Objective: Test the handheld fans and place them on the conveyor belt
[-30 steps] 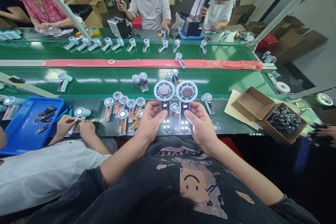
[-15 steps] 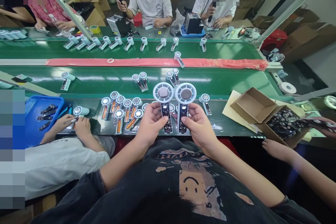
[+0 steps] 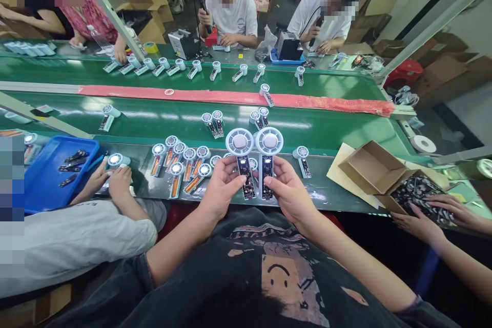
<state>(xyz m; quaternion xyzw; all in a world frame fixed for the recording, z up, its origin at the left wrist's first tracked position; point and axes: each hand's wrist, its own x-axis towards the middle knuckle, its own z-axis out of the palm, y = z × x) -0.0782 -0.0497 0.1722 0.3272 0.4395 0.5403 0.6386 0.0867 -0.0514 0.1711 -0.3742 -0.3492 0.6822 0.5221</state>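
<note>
My left hand (image 3: 222,184) is closed around a light-blue handheld fan (image 3: 246,177), thumb on the black circuit board in its open handle. A second handheld fan (image 3: 266,179) is gripped the same way in my right hand (image 3: 287,184). Both are upright side by side, round heads at the top with pale centres, a small white light showing on each board. Just left of my left hand lie several fans with orange-striped handles (image 3: 177,179). Beyond my right hand a single fan (image 3: 303,161) with a bare board lies on the bench.
Fans lie on the green conveyor belt (image 3: 161,123), which a red strip (image 3: 215,96) divides. To the right, a co-worker's hands reach into a cardboard box (image 3: 369,169) of black parts. At left, another person works beside a blue tray (image 3: 57,184). More people sit across.
The centre of the fan in my right hand turned from dark to pale. The co-worker on the right now has both hands at the box. My view shifted slightly.
</note>
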